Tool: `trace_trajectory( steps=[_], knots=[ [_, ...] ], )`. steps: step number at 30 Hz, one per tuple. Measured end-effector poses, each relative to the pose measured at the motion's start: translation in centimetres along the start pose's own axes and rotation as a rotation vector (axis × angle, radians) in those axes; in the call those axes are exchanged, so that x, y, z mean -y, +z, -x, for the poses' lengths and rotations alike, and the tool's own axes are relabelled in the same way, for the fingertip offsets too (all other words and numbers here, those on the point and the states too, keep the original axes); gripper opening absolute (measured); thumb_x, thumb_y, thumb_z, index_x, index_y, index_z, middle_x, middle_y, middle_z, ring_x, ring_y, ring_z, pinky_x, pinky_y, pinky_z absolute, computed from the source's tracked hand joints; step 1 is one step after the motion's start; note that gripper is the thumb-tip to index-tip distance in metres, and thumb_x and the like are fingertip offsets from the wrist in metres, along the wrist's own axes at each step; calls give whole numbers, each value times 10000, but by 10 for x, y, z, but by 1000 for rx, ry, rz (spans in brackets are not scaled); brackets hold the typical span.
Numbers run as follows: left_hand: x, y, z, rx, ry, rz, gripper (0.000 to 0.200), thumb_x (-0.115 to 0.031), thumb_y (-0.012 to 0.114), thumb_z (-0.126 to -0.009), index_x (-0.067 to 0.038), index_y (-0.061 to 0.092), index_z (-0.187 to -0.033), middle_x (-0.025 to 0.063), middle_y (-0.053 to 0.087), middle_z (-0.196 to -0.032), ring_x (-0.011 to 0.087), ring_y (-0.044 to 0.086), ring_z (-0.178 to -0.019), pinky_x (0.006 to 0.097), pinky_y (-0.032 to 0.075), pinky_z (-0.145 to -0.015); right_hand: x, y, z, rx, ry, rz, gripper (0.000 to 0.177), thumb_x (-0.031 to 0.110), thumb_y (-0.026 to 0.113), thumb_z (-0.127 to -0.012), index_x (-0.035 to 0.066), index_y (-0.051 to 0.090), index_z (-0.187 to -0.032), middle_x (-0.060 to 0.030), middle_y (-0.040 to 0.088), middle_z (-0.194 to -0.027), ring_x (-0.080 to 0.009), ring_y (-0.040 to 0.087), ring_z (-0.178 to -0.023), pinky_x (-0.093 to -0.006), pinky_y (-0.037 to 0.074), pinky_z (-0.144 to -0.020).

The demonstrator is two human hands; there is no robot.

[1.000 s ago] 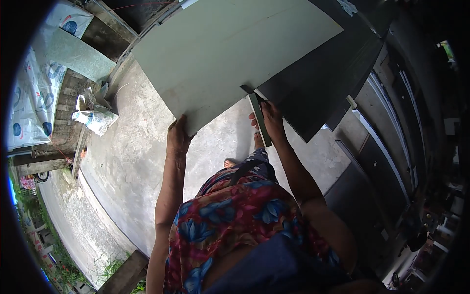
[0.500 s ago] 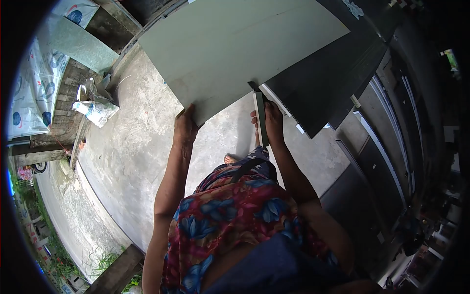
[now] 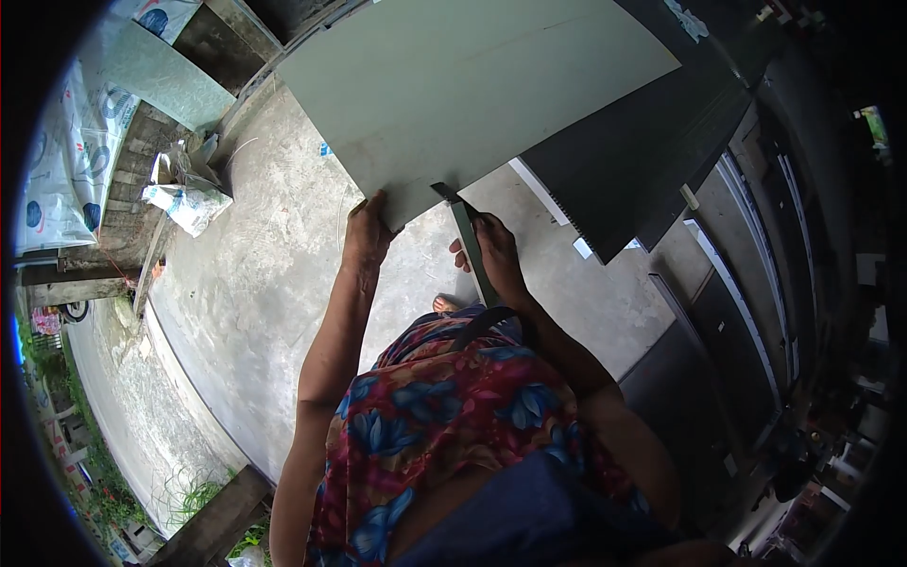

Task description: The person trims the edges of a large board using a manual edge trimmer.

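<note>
A large pale green board (image 3: 472, 85) tilts away from me above a concrete floor. My left hand (image 3: 366, 236) grips its near edge at the lower left corner. My right hand (image 3: 493, 253) holds a long narrow green tool (image 3: 466, 230) against that same near edge, a short way right of the left hand. A dark panel (image 3: 624, 161) lies behind and to the right of the board. My bare toes (image 3: 444, 305) show on the floor below the hands.
The concrete floor (image 3: 274, 293) spreads to the left. A crumpled white sack (image 3: 184, 200) lies by printed sacks (image 3: 66, 161) and timber at the left. Dark sheets and rails (image 3: 746, 312) line the right side. A wooden beam (image 3: 213, 520) sits at the bottom left.
My right hand and the green tool have slid left along the board's near edge, closer to my left hand. The left hand has shifted slightly up and right with the board.
</note>
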State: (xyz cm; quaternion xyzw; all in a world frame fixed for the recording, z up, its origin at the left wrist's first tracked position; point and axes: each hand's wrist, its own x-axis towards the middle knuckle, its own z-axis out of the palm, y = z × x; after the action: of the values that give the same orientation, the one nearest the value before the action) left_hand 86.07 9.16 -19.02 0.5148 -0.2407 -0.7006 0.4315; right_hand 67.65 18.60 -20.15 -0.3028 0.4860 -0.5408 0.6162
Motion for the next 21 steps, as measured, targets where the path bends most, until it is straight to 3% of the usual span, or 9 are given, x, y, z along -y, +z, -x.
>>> trace_trajectory(
  steps=[2,4,8,11,12,14,18,21],
  knots=[
    [3,0,-2,36,4,41,327,-245,441,-947,10,500,-1143,78,588,-998,166,564,-837,320,457,-697,-3,12,12,199,73,26,289,261,369,-984,14,489,-1078,-108,617,-742,-127,574,-522,-235,443,-468],
    [5,-3,-5,47,6,31,319,-236,437,-948,10,501,-1141,80,592,-983,163,572,-818,304,458,-679,-7,9,13,246,29,81,297,266,363,-986,13,490,-1077,-108,616,-726,-128,571,-520,-239,445,-464],
    [5,0,-5,-14,11,46,306,-236,439,-947,3,508,-1125,71,599,-945,159,580,-790,285,457,-651,-4,-19,-16,-108,-78,60,302,282,349,-989,23,497,-1029,-108,616,-726,-124,571,-524,-236,449,-472],
    [9,-10,-9,69,-8,-4,293,-245,443,-945,-13,517,-1109,63,593,-949,158,574,-817,302,452,-672,-13,-4,-2,20,21,73,272,241,354,-987,20,492,-1066,-109,625,-727,-129,581,-523,-237,454,-471],
    [9,-9,-7,69,-13,5,300,-231,438,-946,4,504,-1120,80,587,-963,168,575,-823,305,458,-661,-11,-2,5,191,34,79,273,232,358,-984,18,480,-1101,-109,630,-724,-130,584,-516,-238,455,-464],
    [7,-7,-4,69,-20,26,313,-204,428,-947,38,478,-1140,114,575,-991,187,578,-836,309,471,-638,-8,-7,5,240,11,128,276,224,357,-984,10,488,-1097,-109,632,-719,-130,586,-512,-237,456,-457],
    [6,-6,-5,13,-14,19,311,-222,431,-948,26,509,-1119,82,580,-971,171,569,-822,313,453,-672,2,-44,-28,-101,-56,97,311,268,333,-994,7,485,-1065,-113,625,-732,-129,586,-527,-234,461,-462],
    [15,-16,-12,19,-27,-12,322,-249,454,-939,13,521,-1113,76,581,-960,167,556,-797,321,442,-669,-2,-38,-18,127,30,94,306,276,346,-991,16,496,-1054,-114,627,-731,-132,588,-533,-241,453,-454]
  ],
)
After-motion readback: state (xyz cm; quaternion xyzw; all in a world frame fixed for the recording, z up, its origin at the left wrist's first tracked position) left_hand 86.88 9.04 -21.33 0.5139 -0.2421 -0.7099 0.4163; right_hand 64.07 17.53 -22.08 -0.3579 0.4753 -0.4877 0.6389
